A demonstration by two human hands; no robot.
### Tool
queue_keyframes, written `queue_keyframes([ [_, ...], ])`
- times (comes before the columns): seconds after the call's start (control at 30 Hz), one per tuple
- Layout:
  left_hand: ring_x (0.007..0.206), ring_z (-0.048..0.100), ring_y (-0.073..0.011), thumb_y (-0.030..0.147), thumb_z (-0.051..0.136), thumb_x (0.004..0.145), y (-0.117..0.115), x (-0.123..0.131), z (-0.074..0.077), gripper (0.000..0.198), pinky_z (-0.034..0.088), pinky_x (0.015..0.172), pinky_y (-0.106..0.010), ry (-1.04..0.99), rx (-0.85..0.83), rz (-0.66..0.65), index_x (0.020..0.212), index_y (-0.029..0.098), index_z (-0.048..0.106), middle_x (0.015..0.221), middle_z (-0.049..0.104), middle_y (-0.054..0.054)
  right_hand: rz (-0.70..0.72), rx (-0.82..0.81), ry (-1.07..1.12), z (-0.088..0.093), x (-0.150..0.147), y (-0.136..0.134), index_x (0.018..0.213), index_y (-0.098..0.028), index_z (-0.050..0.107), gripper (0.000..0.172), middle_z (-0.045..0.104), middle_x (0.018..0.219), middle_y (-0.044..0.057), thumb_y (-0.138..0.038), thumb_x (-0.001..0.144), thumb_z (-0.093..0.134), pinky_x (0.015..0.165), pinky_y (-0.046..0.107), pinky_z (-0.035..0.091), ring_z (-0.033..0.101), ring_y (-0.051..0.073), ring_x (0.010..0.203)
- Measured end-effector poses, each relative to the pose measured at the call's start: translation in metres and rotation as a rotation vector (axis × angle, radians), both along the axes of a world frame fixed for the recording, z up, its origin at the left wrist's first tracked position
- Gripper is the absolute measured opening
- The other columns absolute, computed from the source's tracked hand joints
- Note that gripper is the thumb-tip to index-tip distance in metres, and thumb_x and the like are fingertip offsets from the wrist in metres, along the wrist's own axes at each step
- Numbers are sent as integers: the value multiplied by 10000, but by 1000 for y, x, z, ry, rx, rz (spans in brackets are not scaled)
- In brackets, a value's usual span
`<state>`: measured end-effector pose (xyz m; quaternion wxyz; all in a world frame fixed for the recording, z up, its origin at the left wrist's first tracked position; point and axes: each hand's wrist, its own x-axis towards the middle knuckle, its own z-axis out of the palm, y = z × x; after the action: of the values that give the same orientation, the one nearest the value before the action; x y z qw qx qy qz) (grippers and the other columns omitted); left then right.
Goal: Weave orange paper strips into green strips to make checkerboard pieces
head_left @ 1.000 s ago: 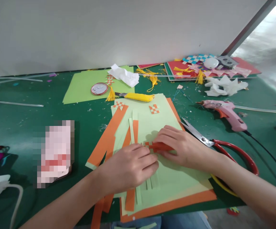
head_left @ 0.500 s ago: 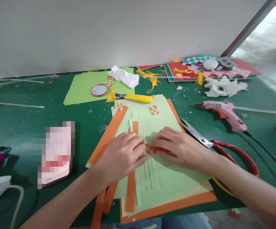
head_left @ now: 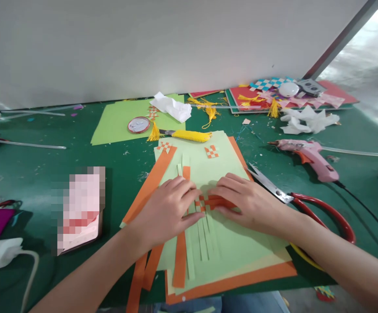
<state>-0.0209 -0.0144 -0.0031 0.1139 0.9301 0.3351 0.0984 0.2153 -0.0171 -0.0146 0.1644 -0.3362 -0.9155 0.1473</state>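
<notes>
Between my hands lies a small weave of orange and pale green paper strips [head_left: 202, 208], its long green ends trailing toward me. My left hand [head_left: 177, 206] is closed at the weave's left side, thumb and fingertips pinching near its edge. On the right, my right hand [head_left: 236, 198] is closed over the orange strip ends [head_left: 219, 201], which pass under its fingers. Beneath both is a stack of pale green paper sheets [head_left: 241, 252] with orange sheets below. Loose orange strips [head_left: 179, 261] lie under and beside my left wrist. Two small woven pieces rest at the stack's top, one a checkered square [head_left: 212, 151].
A yellow utility knife [head_left: 192, 136] lies beyond the stack. Red-handled scissors [head_left: 283, 195] sit under my right forearm, with a pink glue gun [head_left: 309, 156] farther right. A phone [head_left: 81, 213] is at left. Crumpled tissue [head_left: 172, 107] and a round lid [head_left: 138, 125] lie behind.
My left thumb and fingers have opened slightly apart, showing more of the weave. The orange ends show more under my right fingers. The whole view has shifted slightly.
</notes>
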Motion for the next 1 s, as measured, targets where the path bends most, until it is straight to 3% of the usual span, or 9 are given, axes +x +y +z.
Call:
queue_keyframes([
  [0.33, 1105, 467, -244, 487, 610, 862, 0, 6, 3, 333, 417, 933, -407, -61, -263, 136, 1036, 204, 575, 1107, 548, -54, -31, 0, 4, 0, -4, -2, 951, -152, 647, 129, 590, 907, 80, -218, 916, 542, 709, 350, 464, 508, 209, 837],
  [0.7, 1035, 473, -233, 511, 563, 882, 2, 1, 4, 330, 423, 886, -387, -73, -252, 172, 977, 195, 543, 1051, 537, -49, -30, 36, -5, -3, -5, -1, 1058, -148, 626, 190, 598, 940, 93, -249, 913, 557, 738, 363, 472, 520, 222, 872],
  [1.0, 1018, 472, -239, 541, 553, 875, 5, 1, 3, 359, 410, 870, -386, -46, -208, 97, 991, 202, 579, 1045, 515, -61, -26, 35, -54, 0, -7, -2, 1018, -156, 651, 187, 588, 941, 96, -250, 936, 511, 743, 376, 474, 507, 228, 866],
])
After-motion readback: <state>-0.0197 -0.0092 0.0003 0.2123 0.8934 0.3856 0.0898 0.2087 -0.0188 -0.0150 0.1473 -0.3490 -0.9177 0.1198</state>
